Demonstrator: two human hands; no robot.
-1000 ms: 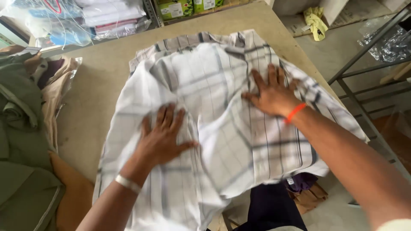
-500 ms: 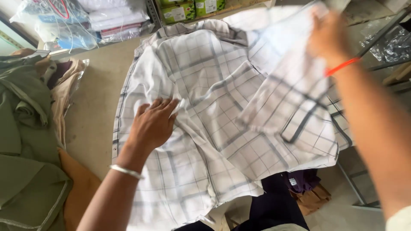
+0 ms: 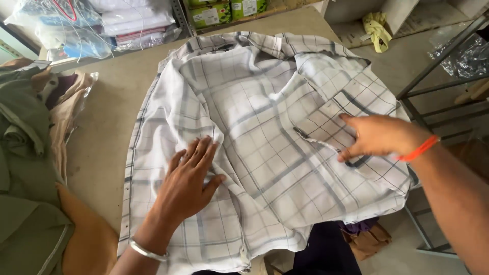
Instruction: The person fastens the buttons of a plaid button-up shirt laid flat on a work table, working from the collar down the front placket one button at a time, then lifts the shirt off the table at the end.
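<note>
- Left hand [image 3: 191,178]: fingers spread and palm pressed flat on the white cotton shirt with a grey check pattern [image 3: 265,137], grasping nothing; it pins the folded-in left panel, and a thin silver bangle [image 3: 146,250] sits on the wrist
- Right hand [image 3: 377,136]: fingers extended and lying on the folded sleeve at the shirt's right side, not closed around the cloth; an orange thread band [image 3: 418,148] circles the wrist
- Shirt: spread on the beige tabletop [image 3: 102,147], collar toward the far edge, hem hanging over the near edge, both sides turned in toward the middle
- Technique, as a judgement: the fold probably keeps best if the left palm holds its pressure while the right hand smooths the sleeve outward from the crease, so that the checks line up and no ridge is trapped under the panel
- Risk, as a judgement: the overhanging hem may drag the cloth toward the near edge if the pinning hand lifts early
- Surroundings: a heap of olive-green and tan garments [image 3: 30,168] lies at the left, just beside the shirt; clear plastic bags of folded clothes [image 3: 91,25] stand on the far side; a grey metal rack frame [image 3: 438,86] stands at the right
</note>
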